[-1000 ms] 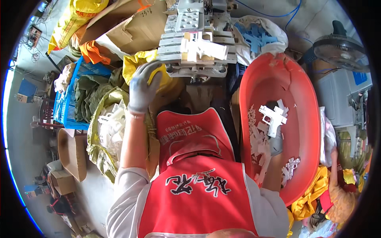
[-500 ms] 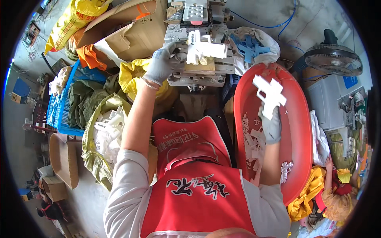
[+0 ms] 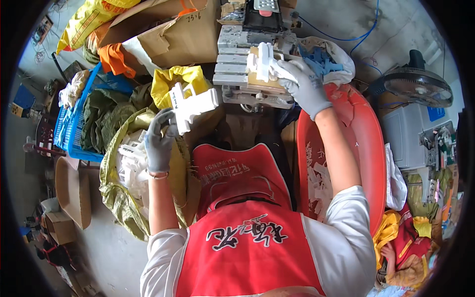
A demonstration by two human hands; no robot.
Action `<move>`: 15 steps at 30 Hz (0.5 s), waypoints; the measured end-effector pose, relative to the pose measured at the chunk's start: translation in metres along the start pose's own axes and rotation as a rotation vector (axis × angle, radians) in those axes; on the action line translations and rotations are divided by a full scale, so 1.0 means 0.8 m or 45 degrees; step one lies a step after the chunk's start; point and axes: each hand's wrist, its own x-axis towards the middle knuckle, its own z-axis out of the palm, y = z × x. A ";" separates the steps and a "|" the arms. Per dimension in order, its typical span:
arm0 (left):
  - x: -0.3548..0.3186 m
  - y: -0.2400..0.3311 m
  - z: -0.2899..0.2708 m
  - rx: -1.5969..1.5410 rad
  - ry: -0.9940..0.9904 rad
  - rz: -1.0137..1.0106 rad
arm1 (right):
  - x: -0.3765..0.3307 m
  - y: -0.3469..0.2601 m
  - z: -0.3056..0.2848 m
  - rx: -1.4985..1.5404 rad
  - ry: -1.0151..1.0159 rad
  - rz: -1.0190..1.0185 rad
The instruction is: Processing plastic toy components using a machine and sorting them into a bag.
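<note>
My left hand (image 3: 159, 141), in a grey glove, is closed on a white plastic toy-gun-shaped piece (image 3: 193, 106). It holds this piece in the air above the edge of an open woven sack (image 3: 115, 198), which contains similar white pieces. Across from it, my gloved right hand (image 3: 308, 90) grips a second white plastic toy-gun-shaped piece (image 3: 265, 62) by its right end. That piece is at the tan pad (image 3: 264, 83) on the metal bed of a machine (image 3: 231, 64). The right hand's fingertips are partly hidden behind the piece.
A large red tub (image 3: 371, 163) with white scraps stands at my right. Behind it are a white bag of blue pieces (image 3: 321, 60) and a black fan (image 3: 418, 81). To the left are a yellow bag (image 3: 166, 81), a blue basket (image 3: 74, 133) and a cardboard box (image 3: 173, 42).
My left hand has carried its piece from the machine leftward to the sack. My right hand has brought the other piece from above the red tub up to the machine bed.
</note>
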 end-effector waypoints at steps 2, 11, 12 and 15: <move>-0.016 -0.005 -0.013 -0.031 0.024 -0.093 | -0.002 -0.002 0.003 0.023 -0.149 0.042; -0.053 0.014 -0.041 0.331 0.219 0.016 | -0.060 -0.018 -0.022 -0.081 0.070 0.027; -0.064 0.013 -0.051 0.398 0.260 0.021 | -0.082 -0.017 -0.023 -0.084 0.086 0.098; -0.092 0.016 -0.096 0.566 0.395 -0.142 | -0.154 -0.008 -0.023 -0.047 0.046 0.292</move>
